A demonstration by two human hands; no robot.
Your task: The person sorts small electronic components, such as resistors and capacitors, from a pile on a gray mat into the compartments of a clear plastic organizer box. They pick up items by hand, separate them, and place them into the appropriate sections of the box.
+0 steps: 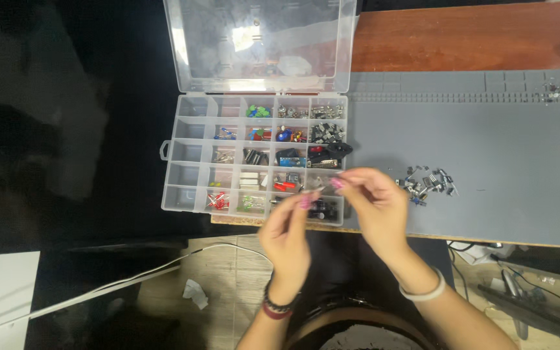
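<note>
Both hands (332, 207) pinch tiny component (324, 186) over clear organizer box (189, 168); lid (260, 42) open.

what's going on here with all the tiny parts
A person holds a small electronic component between the fingertips of both hands, the left hand and the right hand, just above the front right corner of a clear compartment box. The box's lid stands open, and many compartments hold sorted parts. To the right, a loose pile of small components lies on a grey work mat on a wooden table.
</note>
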